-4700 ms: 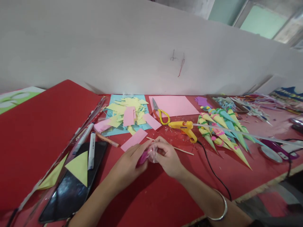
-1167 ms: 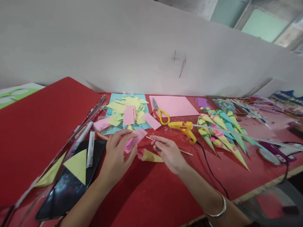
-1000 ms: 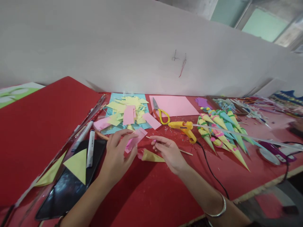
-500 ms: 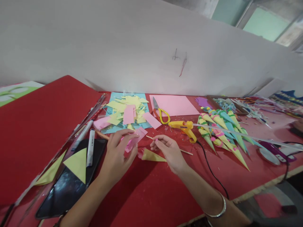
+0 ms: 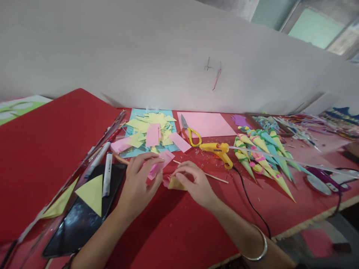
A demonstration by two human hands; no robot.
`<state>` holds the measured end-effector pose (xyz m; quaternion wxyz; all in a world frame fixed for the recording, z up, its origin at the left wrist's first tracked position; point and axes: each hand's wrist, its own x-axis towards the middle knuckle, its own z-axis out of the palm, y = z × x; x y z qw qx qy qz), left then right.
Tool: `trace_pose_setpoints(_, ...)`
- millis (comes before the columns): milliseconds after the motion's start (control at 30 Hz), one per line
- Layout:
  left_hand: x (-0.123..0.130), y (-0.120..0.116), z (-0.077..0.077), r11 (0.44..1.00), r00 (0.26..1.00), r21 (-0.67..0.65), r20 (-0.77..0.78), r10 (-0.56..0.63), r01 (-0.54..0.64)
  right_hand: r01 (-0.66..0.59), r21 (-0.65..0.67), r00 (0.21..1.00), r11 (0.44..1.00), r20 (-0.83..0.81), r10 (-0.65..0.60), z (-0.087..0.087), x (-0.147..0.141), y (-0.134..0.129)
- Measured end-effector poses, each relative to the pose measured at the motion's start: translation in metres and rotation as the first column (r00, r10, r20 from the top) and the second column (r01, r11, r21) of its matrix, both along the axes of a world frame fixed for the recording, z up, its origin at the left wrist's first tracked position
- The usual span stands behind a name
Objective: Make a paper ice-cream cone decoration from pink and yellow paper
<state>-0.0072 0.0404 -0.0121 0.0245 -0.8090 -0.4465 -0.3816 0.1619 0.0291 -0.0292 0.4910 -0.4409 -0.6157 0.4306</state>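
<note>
My left hand [image 5: 140, 179] is curled, its thumb and fingers closed on a small pink paper piece [image 5: 163, 161]. Just to the right, a rolled yellow paper cone [image 5: 177, 184] lies on the red table, with crumpled pink paper [image 5: 166, 180] at its wide end. Over this cone my right hand [image 5: 195, 181] is bent, thumb and forefinger on its upper side near the wide end. The palm hides the cone's tip. A thin wooden stick [image 5: 217, 178] passes behind my right hand on the table.
A yellow glue gun [image 5: 217, 148] with a trailing cord and scissors [image 5: 193, 136] lie beyond my hands. Finished cones [image 5: 260, 153] are heaped at right. Paper scraps [image 5: 153, 121] pile on a blue sheet. A phone [image 5: 75, 220], markers [image 5: 107, 175] and yellow triangles [image 5: 91, 194] are at left.
My right hand has moved slightly left and down, from above the stick onto the yellow cone, covering its tip. My left hand and the pink paper stay almost unmoved.
</note>
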Motion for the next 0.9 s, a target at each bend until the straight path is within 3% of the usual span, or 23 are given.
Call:
trace_pose_setpoints(133,0.0001,0.0003,0.0002,1.0,1.0,0.005,-0.003,-0.01,0.01,-0.004,0.02,1.0,1.0,0.023,0.003,0.0006,0.0005,-0.001)
trace_pose_setpoints(400,-0.0012,0.0014,-0.0038,0.999,1.0,-0.028,-0.019,-0.02,0.019,0.008,-0.148,0.994,0.989,-0.11,-0.024,0.002,-0.0002,-0.0008)
trace_pose_setpoints(767,-0.0003,-0.001,-0.0054,0.994,0.995,-0.086,-0.071,-0.067,0.061,0.029,-0.246,0.981,0.969,-0.18,-0.075,-0.0019,0.0015,0.0035)
trace_pose_setpoints(900,-0.001,-0.0013,-0.0053,0.994,0.996,-0.089,-0.051,-0.072,0.068,0.039,-0.143,0.995,0.989,-0.088,-0.052,-0.0023,0.0016,0.0028)
